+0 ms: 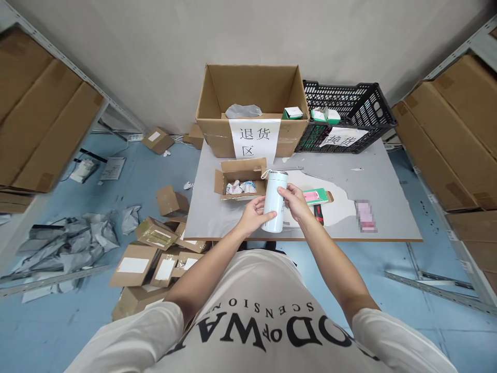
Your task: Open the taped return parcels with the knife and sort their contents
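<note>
A pale blue insulated bottle (275, 203) with a white cord loop at its lid is held upright over the table's front part. My left hand (253, 216) grips its lower left side, fingers closed against it. On the upper right side, my right hand (295, 201) is closed round it, thumb on the front. Just behind and left stands a small open carton (238, 196) with crumpled printed wrapping (241, 187) inside. Beside my right hand lie a green box with a pink panel (315, 196) and a black-and-red tool (319, 213), partly covered.
A large carton (217, 135) and a black plastic crate (345, 141), both with paper signs, stand at the table's (217, 223) back. Cartons (135, 264) pile up on the floor at left, near grey plastic bags (85, 243). Shelves with big boxes (446, 134) flank both sides.
</note>
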Motion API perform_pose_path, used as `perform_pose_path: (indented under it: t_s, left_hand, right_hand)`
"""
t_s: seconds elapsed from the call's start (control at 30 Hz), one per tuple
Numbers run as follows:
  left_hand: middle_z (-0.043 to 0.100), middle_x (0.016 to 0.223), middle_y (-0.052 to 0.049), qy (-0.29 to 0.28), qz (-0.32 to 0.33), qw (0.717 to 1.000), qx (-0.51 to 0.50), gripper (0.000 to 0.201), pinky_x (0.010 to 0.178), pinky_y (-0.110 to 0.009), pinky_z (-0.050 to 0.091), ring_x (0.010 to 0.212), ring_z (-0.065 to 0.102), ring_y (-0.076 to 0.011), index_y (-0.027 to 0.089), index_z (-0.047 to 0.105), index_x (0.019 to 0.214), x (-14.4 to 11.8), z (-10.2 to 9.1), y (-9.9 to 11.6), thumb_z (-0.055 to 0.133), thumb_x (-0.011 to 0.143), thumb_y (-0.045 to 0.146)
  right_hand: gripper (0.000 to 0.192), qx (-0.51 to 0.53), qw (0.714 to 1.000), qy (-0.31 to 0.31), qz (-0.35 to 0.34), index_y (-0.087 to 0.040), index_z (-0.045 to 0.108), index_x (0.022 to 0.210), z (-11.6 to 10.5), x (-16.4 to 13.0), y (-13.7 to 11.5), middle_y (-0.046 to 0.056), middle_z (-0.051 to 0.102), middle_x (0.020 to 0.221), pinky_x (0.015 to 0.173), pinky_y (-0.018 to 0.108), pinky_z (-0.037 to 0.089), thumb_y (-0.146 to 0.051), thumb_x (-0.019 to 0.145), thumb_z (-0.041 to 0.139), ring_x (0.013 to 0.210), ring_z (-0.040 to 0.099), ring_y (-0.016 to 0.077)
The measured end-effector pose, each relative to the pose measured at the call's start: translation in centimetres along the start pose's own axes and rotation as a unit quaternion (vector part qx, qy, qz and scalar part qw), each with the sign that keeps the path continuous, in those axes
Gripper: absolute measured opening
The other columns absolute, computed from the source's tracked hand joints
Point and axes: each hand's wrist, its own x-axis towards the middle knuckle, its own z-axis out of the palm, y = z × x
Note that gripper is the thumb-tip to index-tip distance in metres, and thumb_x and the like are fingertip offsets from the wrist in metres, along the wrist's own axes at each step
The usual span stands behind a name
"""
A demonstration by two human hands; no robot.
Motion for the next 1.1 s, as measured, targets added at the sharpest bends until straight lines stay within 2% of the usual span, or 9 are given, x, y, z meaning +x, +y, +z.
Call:
perform_pose_path:
  t_s: [0.13,0.3,0.47,0.73,0.93,1.1]
  left_hand:
    - [0.067,0.106,-0.012,-0.020,-0.003,0.999,-0.042,0.067,0.081,-0.036,0.050,0.086,0.066,-0.0223,0.015,0.056,0.113,0.1,-0.5,0.0,0.084,0.054,0.033]
    - [0.070,0.095,-0.010,-0.082,-0.043,0.987,-0.134,0.064,0.072,-0.031,0.049,0.076,0.066,-0.0203,0.013,0.061,0.110,-0.1,-1.4,-0.4,0.080,0.056,0.041]
    - [0.070,0.095,-0.012,-0.122,-0.065,0.974,-0.179,0.060,0.069,-0.030,0.047,0.076,0.065,-0.0211,0.010,0.063,0.107,-0.2,-1.2,-1.0,0.078,0.058,0.041]
    - [0.070,0.093,-0.012,-0.077,-0.074,0.976,-0.189,0.051,0.069,-0.032,0.048,0.080,0.065,-0.0248,0.010,0.065,0.105,-0.2,-0.4,-1.2,0.072,0.064,0.041]
    - [0.068,0.101,-0.007,-0.031,-0.069,0.982,-0.170,0.046,0.071,-0.028,0.046,0.089,0.062,-0.0219,0.015,0.064,0.110,-0.5,0.3,-0.7,0.068,0.074,0.044]
    - [0.066,0.110,-0.009,-0.053,-0.065,0.982,-0.168,0.054,0.083,-0.035,0.046,0.106,0.057,-0.0276,0.016,0.065,0.109,-0.7,0.6,-0.4,0.063,0.076,0.058]
  right_hand:
    - [0.041,0.010,0.999,-0.035,0.010,-0.021,0.062,0.092,-0.3,-0.1,-0.7,0.001,0.066,0.081,0.068,0.027,0.047,-0.049,0.065,0.073,0.073,0.061,0.0149]
    - [0.045,0.116,0.983,-0.123,0.070,-0.022,0.064,0.094,-1.0,-0.2,-1.0,0.002,0.068,0.084,0.070,0.030,0.048,-0.060,0.069,0.065,0.075,0.063,0.0175]
    - [0.034,0.140,0.983,-0.111,0.052,-0.020,0.065,0.084,-0.3,-0.6,-0.2,0.001,0.068,0.077,0.069,0.029,0.048,-0.047,0.065,0.074,0.070,0.061,0.0166]
    - [0.038,0.099,0.990,-0.093,0.024,-0.020,0.064,0.083,-0.5,-0.1,0.3,0.002,0.067,0.074,0.067,0.030,0.047,-0.053,0.065,0.073,0.069,0.061,0.0181]
    - [0.042,0.063,0.996,-0.062,-0.016,-0.020,0.064,0.088,-1.3,0.8,-0.1,0.002,0.068,0.081,0.070,0.030,0.048,-0.054,0.064,0.072,0.075,0.062,0.0186]
    - [0.039,0.058,0.996,-0.065,-0.023,-0.020,0.065,0.084,-1.7,1.3,-0.1,0.002,0.068,0.079,0.069,0.030,0.048,-0.053,0.064,0.073,0.075,0.063,0.0191]
